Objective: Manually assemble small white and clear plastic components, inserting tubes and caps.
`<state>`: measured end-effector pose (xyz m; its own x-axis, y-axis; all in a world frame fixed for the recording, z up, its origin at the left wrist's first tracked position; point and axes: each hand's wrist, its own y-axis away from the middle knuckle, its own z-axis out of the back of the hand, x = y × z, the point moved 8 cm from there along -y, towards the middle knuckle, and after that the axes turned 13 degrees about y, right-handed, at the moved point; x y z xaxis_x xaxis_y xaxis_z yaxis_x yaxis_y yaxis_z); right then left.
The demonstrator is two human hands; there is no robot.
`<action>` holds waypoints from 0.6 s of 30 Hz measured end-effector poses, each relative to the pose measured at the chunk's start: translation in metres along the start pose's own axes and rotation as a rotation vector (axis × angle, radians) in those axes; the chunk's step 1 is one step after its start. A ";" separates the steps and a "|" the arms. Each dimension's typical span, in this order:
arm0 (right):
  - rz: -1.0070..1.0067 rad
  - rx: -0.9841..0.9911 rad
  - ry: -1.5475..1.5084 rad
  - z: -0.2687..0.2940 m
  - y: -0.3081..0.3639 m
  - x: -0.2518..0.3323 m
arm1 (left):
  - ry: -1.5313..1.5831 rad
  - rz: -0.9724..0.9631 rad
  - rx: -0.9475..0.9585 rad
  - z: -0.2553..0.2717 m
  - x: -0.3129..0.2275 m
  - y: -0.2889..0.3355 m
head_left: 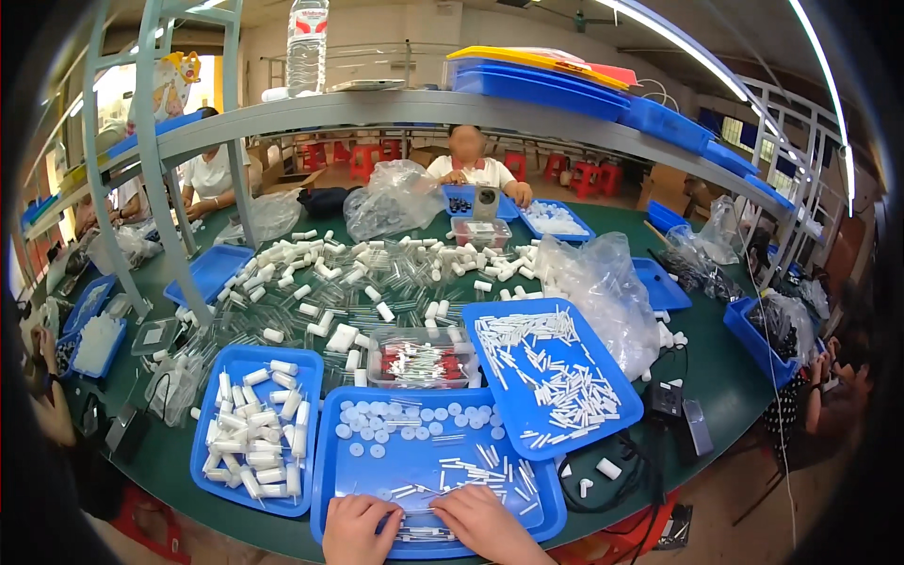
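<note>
Both hands are low over the near part of a blue tray point(325, 452). My left hand point(360, 530) is closed, its thumb and index finger pinched at one end of a thin pale rod point(419, 511). My right hand point(482, 524) pinches near the rod's other end; fine detail at the fingertips is too small to make out. Below the fingers lie several more thin rods point(428, 534). Short white tubes point(480, 471) are scattered in the tray's right half. Translucent round discs point(410, 432) line its far side.
At left, a blue tray point(200, 452) holds white cylinders with thin stems. Another blue tray point(617, 428), full of short white tubes, overlaps my tray's right corner. Beyond are a clear box point(379, 375), loose clear tubes, plastic bags point(603, 311) and an overhead shelf point(395, 110). A person sits opposite.
</note>
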<state>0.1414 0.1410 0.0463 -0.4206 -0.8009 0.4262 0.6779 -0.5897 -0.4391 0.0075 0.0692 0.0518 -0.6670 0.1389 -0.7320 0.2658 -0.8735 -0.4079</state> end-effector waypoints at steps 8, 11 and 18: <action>-0.003 -0.009 -0.002 0.000 -0.001 0.001 | 0.005 -0.008 0.021 0.001 0.000 0.000; 0.006 -0.017 0.018 0.004 -0.001 0.004 | 0.006 -0.020 0.023 0.000 -0.001 0.001; 0.004 -0.020 0.016 0.005 -0.002 0.005 | 0.016 -0.029 0.028 0.001 -0.003 0.000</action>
<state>0.1413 0.1387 0.0536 -0.4278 -0.8048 0.4116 0.6674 -0.5883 -0.4566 0.0085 0.0685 0.0546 -0.6624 0.1716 -0.7292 0.2268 -0.8818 -0.4135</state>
